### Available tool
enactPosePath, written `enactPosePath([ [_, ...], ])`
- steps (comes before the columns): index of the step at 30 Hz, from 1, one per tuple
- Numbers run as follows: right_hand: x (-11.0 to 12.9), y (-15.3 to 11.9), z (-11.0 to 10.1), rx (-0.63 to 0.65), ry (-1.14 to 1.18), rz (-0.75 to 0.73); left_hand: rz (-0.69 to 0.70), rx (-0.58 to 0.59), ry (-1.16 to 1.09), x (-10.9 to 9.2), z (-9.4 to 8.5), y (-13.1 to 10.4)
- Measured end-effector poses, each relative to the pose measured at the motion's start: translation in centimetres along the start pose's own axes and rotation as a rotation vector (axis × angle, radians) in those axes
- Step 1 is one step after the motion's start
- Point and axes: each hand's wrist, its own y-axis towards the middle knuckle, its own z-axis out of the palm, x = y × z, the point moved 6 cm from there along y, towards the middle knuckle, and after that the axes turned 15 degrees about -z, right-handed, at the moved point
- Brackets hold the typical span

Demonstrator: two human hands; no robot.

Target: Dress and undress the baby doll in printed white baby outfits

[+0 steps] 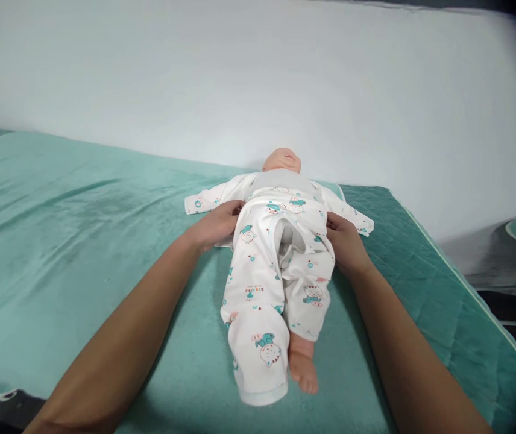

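A baby doll [284,161] lies on its back, head away from me and arms spread. It wears a white printed top [222,194] and white split-crotch baby pants [255,265] with small animal prints. The pants reach high over its belly. One bare foot [303,367] sticks out of the right-hand pant leg; the other foot is hidden inside the left-hand leg. My left hand [222,224] is closed at the left side of the waist, fingers curled against the pants. At the opposite side, my right hand [346,241] grips the pants, its fingertips partly hidden.
A light green sheet [81,241] with wrinkles covers the bed under the doll. To the right lies a darker quilted green cover [430,289] with a pale piped edge. A white wall [195,78] rises behind the bed.
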Motion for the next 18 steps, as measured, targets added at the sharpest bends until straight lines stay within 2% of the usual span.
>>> enactPosePath([
  [4,0.5,0.0,0.4,-0.056,0.142,0.036,-0.077,0.042,-0.100,0.2,0.6,-0.2],
  [7,0.8,-0.1,0.6,-0.092,0.207,0.086,-0.084,0.084,-0.204,0.1,1.2,-0.2],
  [18,0.5,0.2,0.8,-0.047,0.134,0.156,0.010,0.133,-0.407,0.7,1.6,1.2],
])
